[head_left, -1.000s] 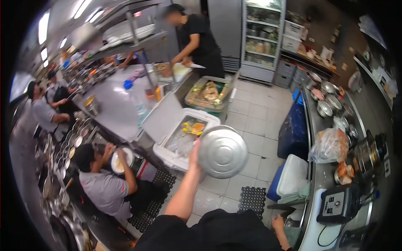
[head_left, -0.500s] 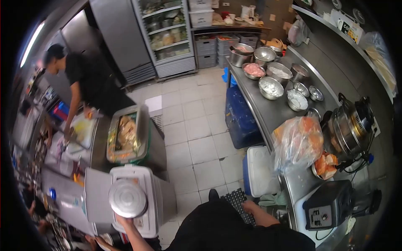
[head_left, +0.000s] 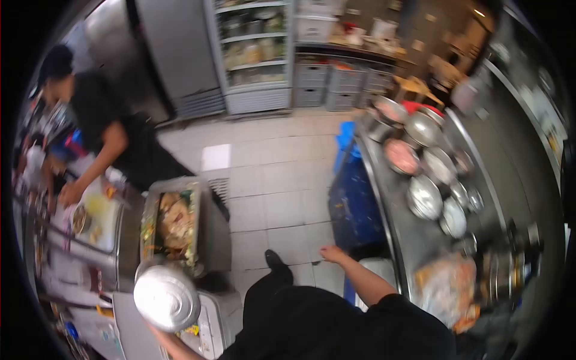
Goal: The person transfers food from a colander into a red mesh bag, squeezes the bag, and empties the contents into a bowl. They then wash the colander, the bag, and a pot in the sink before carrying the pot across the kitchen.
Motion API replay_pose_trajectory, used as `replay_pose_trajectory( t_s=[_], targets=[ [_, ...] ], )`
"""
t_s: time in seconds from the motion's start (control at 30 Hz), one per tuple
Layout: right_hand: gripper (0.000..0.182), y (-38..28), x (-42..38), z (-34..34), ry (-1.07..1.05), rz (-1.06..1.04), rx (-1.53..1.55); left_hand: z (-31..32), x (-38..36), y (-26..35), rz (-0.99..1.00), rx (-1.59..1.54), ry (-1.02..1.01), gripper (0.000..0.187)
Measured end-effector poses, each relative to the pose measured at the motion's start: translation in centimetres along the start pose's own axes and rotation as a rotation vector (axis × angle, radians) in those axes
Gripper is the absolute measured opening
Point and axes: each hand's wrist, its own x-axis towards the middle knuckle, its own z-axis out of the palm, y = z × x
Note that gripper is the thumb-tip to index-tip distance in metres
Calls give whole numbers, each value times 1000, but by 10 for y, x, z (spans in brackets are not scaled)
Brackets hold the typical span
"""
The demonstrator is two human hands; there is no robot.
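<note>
My left hand [head_left: 161, 335] grips the lower edge of a lidded metal pot [head_left: 167, 298], a round silver thing with ringed circles on top; most of the fingers are hidden beneath it. The pot is above the white bin [head_left: 211, 324] at lower left. Over the floor near the right-hand counter, my right hand [head_left: 331, 254] hangs with nothing visible in it, its fingers loosely apart and a little blurred. A dark shoe [head_left: 275, 260] shows ahead of my body.
Left, a bin full of food scraps [head_left: 177, 221] stands near a co-worker [head_left: 105, 114] at a worktop. Right, a steel counter [head_left: 384, 198] holds metal bowls [head_left: 425, 197] and a bagged orange food [head_left: 447, 288]. A blue container [head_left: 360, 207] sits below. Tiled floor [head_left: 252, 174] runs between.
The view has moved forward along the aisle. My left hand still carries the pot, now closer to the scrap bin. My right arm has swung forward, and the co-worker's arm has shifted.
</note>
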Motion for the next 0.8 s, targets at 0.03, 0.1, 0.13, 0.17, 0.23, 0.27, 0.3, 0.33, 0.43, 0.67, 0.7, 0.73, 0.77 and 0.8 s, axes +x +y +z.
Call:
replay_pose_trajectory(
  t_s=[0.03, 0.1, 0.13, 0.17, 0.23, 0.27, 0.3, 0.33, 0.43, 0.67, 0.7, 0.73, 0.77, 0.8],
  targets=[
    [34, 5, 24, -8, -64, 1, -79, 25, 29, 4, -93, -120, 35, 40],
    [35, 10, 65, -22, -282, 98, -193, 85, 89, 13, -206, -279, 53, 40],
    [32, 27, 89, -23, -357, 127, -210, 118, 122, 16, -260, -330, 45, 40],
    [27, 4, 88, -47, -395, 252, -64, 152, 154, 19, -311, -366, 23, 40],
    [25, -19, 112, -82, -404, 402, 11, 221, 220, 18, -428, -395, -20, 40],
    [25, -20, 132, -95, -423, 389, -10, 241, 253, 2, -519, -408, -49, 38],
    [25, -18, 154, -109, -323, 426, 165, 279, 279, -3, -463, -302, -16, 37],
    [25, -19, 177, -119, -222, 460, 343, 310, 304, -15, -528, -264, 25, 40],
    [23, -33, 257, -145, -232, 507, 442, 401, 390, -57, -362, 74, -80, 61],
    [25, -135, 477, -245, -325, 375, 220, 528, 613, -213, -249, -37, -7, 56],
    [26, -157, 511, -262, -300, 328, 167, 535, 632, -228, -239, -22, 71, 55],
    [28, -167, 552, -279, -369, 309, 142, 543, 649, -239, -227, -61, 144, 56],
    [28, -177, 597, -297, -392, 290, 122, 546, 663, -250, -211, -59, 175, 56],
    [30, -193, 639, -313, -385, 252, 119, 545, 675, -259, -205, -112, 239, 56]
  ],
)
